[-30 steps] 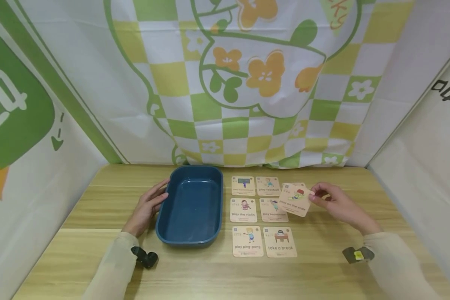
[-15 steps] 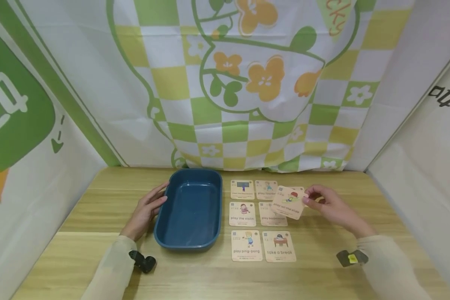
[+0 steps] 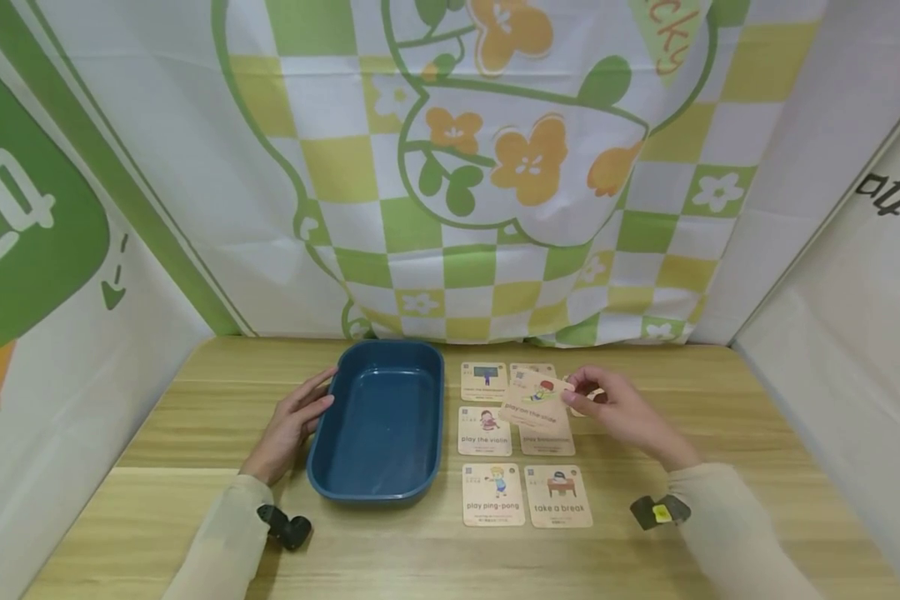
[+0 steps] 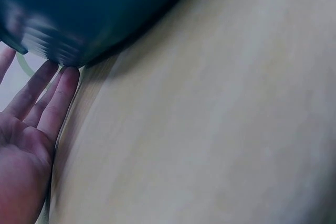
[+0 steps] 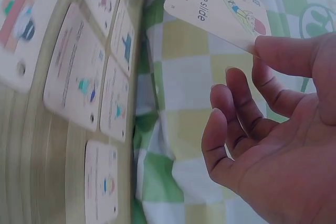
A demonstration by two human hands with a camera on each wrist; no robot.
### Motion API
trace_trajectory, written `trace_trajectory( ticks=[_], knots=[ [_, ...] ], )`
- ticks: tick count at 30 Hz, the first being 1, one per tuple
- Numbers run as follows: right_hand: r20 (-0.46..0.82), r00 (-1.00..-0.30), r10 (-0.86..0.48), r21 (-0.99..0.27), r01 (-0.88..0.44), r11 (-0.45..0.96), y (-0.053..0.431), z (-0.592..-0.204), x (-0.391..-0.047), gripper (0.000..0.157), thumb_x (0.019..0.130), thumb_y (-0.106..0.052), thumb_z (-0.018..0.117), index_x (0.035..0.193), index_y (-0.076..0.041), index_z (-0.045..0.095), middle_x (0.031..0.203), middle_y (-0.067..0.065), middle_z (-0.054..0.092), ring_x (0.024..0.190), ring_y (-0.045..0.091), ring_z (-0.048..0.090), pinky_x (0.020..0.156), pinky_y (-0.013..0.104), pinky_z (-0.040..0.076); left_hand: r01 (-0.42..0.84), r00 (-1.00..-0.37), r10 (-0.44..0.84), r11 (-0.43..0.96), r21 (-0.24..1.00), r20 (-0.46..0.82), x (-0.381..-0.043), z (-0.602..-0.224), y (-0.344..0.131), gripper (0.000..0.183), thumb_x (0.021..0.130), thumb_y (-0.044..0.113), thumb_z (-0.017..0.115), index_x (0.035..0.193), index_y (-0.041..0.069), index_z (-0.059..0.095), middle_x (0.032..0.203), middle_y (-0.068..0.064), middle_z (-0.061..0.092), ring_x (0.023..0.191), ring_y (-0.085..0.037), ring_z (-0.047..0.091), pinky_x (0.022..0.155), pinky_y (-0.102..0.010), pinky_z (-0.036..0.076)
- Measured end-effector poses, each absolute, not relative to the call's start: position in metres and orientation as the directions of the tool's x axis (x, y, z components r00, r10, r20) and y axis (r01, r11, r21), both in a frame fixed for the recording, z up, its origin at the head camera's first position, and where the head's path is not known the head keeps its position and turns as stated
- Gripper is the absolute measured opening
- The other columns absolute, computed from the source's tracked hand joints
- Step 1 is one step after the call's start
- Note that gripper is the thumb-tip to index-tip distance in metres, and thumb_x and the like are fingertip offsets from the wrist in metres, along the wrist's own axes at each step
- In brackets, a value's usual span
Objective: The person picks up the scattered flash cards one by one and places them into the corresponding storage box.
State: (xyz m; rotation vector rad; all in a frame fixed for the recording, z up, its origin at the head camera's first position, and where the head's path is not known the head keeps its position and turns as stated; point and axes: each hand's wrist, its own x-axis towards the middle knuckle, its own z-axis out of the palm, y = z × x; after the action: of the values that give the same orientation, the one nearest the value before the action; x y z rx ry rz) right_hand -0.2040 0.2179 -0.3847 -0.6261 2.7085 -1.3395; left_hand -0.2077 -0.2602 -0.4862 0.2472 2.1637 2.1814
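My right hand (image 3: 618, 412) pinches a corner of a square picture card (image 3: 534, 400) between thumb and index finger. The card reads "play on the slide" and is raised above the laid-out cards, overlapping the upper ones in the head view. In the right wrist view, that card (image 5: 223, 9) tilts away from the thumb while the other fingers curl loosely beneath. On the left, my left hand (image 3: 288, 429) rests against the long side of a dark blue tray (image 3: 317, 433). Its straight fingers (image 4: 58, 106) touch the tray's outer wall in the left wrist view.
Several cards lie in rows right of the tray, among them "play the violin" (image 3: 484, 432), "play ping-pong" (image 3: 492, 496) and "take a break" (image 3: 558, 497). Another card (image 5: 101, 182) lies partly hidden behind my right hand in the head view. A checkered cloth (image 3: 480, 275) hangs behind the wooden table (image 3: 420, 554).
My right hand has moved left with the "play on the slide" card, from over the right-hand cards toward the tray. The left hand stays at the tray's side.
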Motion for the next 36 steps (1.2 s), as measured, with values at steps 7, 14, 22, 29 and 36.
trace_trajectory(
  ticks=[7,14,22,29,36],
  knots=[
    [0.142,-0.908,-0.394,-0.781,-0.348,0.519,0.197,-0.384,-0.207,0.01,0.099,-0.011,0.066,0.099,-0.002,0.063,0.093,0.006,0.063,0.09,0.021,0.057,0.08,0.036,0.051,0.069,-0.986,0.15,-0.011,0.998,0.07,-0.207,-0.485,-0.259,0.057,0.107,0.02,0.053,0.158,0.003,0.033,0.158,-0.028,0.029,0.119,-0.005,0.059,0.09,-0.023,0.054],
    [0.136,-0.898,-0.418,-0.803,-0.347,0.484,0.176,-0.378,-0.207,0.013,0.099,-0.014,0.065,0.102,-0.002,0.063,0.096,0.007,0.063,0.092,0.022,0.058,0.084,0.039,0.05,0.079,-0.985,0.149,-0.024,0.997,0.081,-0.206,-0.485,-0.259,0.056,0.107,0.018,0.053,0.157,0.002,0.034,0.156,-0.031,0.031,0.118,-0.006,0.06,0.09,-0.024,0.054],
    [0.138,-0.881,-0.452,-0.819,-0.358,0.448,0.156,-0.374,-0.21,0.013,0.1,-0.015,0.064,0.104,-0.002,0.062,0.096,0.008,0.062,0.091,0.022,0.057,0.083,0.039,0.05,0.081,-0.986,0.147,-0.02,0.997,0.083,-0.207,-0.486,-0.26,0.057,0.107,0.02,0.054,0.157,0.002,0.033,0.156,-0.031,0.031,0.117,-0.003,0.059,0.09,-0.024,0.054],
    [0.142,-0.877,-0.46,-0.825,-0.362,0.435,0.142,-0.374,-0.21,0.012,0.1,-0.014,0.064,0.104,-0.003,0.062,0.097,0.007,0.062,0.091,0.022,0.057,0.085,0.038,0.05,0.076,-0.986,0.15,-0.019,0.997,0.078,-0.206,-0.485,-0.259,0.057,0.107,0.02,0.053,0.157,0.002,0.033,0.157,-0.03,0.03,0.117,0.0,0.058,0.091,-0.023,0.054],
    [0.145,-0.873,-0.466,-0.83,-0.364,0.422,0.127,-0.373,-0.211,0.009,0.1,-0.012,0.064,0.103,-0.004,0.063,0.096,0.006,0.062,0.092,0.021,0.057,0.085,0.041,0.05,0.077,-0.987,0.142,-0.025,0.997,0.08,-0.207,-0.487,-0.26,0.057,0.107,0.019,0.054,0.157,0.003,0.034,0.157,-0.03,0.031,0.116,-0.001,0.059,0.09,-0.023,0.054]
  ],
)
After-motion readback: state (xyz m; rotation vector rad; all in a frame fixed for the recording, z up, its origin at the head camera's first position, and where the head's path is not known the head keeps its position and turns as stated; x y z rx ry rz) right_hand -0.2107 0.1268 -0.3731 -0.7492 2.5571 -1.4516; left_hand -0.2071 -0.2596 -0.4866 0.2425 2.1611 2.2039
